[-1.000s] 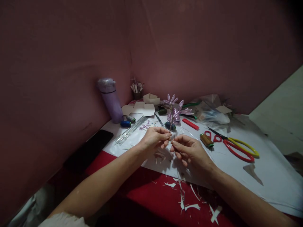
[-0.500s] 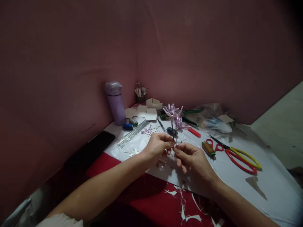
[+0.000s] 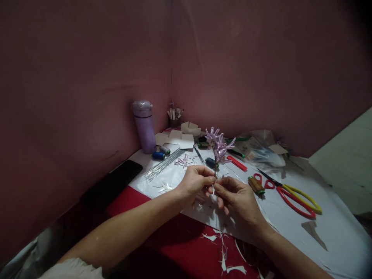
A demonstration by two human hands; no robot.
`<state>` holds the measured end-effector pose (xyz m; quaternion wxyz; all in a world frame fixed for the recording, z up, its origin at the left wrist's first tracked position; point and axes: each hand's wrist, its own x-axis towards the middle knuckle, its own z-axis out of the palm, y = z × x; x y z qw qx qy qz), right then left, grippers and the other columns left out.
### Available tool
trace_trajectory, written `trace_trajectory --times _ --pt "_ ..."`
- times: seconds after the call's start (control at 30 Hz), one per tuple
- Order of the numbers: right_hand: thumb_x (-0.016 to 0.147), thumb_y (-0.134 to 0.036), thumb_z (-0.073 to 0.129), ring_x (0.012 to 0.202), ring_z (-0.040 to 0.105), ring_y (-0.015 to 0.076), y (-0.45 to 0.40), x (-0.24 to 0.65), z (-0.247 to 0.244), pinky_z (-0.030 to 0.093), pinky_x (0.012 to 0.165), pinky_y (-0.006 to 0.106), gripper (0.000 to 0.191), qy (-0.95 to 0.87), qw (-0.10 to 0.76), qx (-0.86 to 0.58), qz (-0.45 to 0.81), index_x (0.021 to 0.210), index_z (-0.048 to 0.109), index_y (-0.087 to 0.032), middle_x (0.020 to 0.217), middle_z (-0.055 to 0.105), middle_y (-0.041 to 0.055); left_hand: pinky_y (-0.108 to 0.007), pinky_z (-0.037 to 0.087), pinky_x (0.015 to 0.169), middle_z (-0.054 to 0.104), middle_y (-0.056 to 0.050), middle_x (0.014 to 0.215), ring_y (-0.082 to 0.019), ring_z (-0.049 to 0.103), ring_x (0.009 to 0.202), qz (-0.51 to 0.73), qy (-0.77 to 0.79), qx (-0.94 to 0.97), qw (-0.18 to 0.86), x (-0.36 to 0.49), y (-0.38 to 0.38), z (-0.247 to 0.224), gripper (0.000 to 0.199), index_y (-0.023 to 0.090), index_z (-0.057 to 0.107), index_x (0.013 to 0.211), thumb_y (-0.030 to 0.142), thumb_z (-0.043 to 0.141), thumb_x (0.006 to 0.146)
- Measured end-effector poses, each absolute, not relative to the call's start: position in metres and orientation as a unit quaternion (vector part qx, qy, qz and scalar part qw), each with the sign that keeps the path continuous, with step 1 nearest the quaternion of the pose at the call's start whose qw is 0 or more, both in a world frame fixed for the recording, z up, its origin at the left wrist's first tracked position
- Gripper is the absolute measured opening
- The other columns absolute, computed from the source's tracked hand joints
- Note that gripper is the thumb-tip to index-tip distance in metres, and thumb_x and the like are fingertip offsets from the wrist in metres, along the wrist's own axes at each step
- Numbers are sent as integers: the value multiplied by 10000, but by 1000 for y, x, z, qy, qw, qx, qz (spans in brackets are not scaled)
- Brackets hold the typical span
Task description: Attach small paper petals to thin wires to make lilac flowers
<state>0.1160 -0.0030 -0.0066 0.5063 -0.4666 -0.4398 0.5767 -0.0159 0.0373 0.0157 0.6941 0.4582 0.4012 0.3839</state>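
Observation:
Pale purple craft flowers [image 3: 221,148] on thin dark stems stand upright above my two hands. My left hand [image 3: 197,182] pinches the stems between thumb and fingers. Right beside it, my right hand [image 3: 234,193] is closed at the lower part of the stems, its thumb and forefinger pressed together. The fingers hide the exact spot where the stems meet, and a thin strand hangs down below them. Behind my hands a dark blue thread spool [image 3: 211,162] lies on the white paper [image 3: 293,236].
To the right lie large scissors [image 3: 299,199], a brown thread spool [image 3: 256,185] and a red strip [image 3: 237,163]. Leftward are silver wires [image 3: 165,164], a blue spool [image 3: 158,155], a purple bottle [image 3: 145,130] and a black phone [image 3: 113,182]. Paper scraps [image 3: 236,269] lie in front on red cloth.
The flowers have turned and shifted slightly to the right, with their heads now spread differently. Both hands keep their pinch at nearly the same place. The view has moved a little.

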Motion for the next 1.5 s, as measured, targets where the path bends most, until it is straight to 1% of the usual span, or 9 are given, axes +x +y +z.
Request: trace_trajectory --times 0.1,0.2,0.4,0.73,1.07,1.27,1.37,1.43,1.5 --pt "707 -372 728 304 398 45 -3 116 -6 263 336 181 245 -444 510 -467 570 704 587 -172 486 609 -19 -157 339 358 540 18 443 -69 470 333 377 392 443 713 -16 38 15 65 131 548 719 75 572 742" --pt "725 -377 711 291 391 48 -3 117 -5 257 331 176 241 -457 493 -466 576 688 598 -167 411 561 -29 -155 338 356 532 19 439 -71 474 335 380 388 429 722 -16 37 16 72 128 542 726 64 571 744" --pt "714 -404 709 289 388 46 -1 120 -6 272 320 168 271 -464 473 -468 585 680 603 -157 403 552 -27 -148 341 366 508 30 440 -52 460 332 380 392 409 731 -14 38 16 112 107 546 692 -2 552 716" --pt "771 -357 651 336 398 43 3 121 -6 293 316 154 228 -514 468 -464 549 684 604 -152 500 600 -8 -160 365 390 529 16 446 -64 478 349 384 381 417 730 -15 39 11 96 109 553 685 26 557 733" --pt "798 -359 616 325 384 56 2 122 -4 279 334 168 240 -535 455 -469 536 676 580 -155 395 520 -40 -153 315 331 541 9 444 -75 460 322 370 373 435 731 -17 41 8 45 122 554 717 93 588 724" --pt "780 -408 634 318 369 57 3 123 -7 265 336 175 275 -517 456 -497 528 674 548 -168 392 524 -41 -150 335 333 500 37 435 -59 446 325 409 374 491 672 -15 43 7 107 128 521 665 163 607 718" --pt "773 -408 644 330 374 54 2 122 -9 258 343 171 280 -507 458 -504 528 667 540 -170 401 523 -43 -149 307 308 562 18 564 -65 494 358 441 394 516 620 -17 48 11 109 133 493 671 169 583 722" --pt "777 -397 642 338 380 50 2 123 -11 251 343 167 276 -504 459 -506 529 661 543 -167 418 527 -41 -154 292 300 608 -8 647 -70 512 363 435 429 546 573 -23 56 17 88 137 474 681 151 533 745" --pt "780 -387 641 348 396 46 2 123 -11 252 342 165 268 -503 457 -505 532 666 550 -163 457 547 -33 -159 298 316 577 14 569 -55 459 326 403 511 590 478 -31 67 24 78 134 485 672 100 495 741"
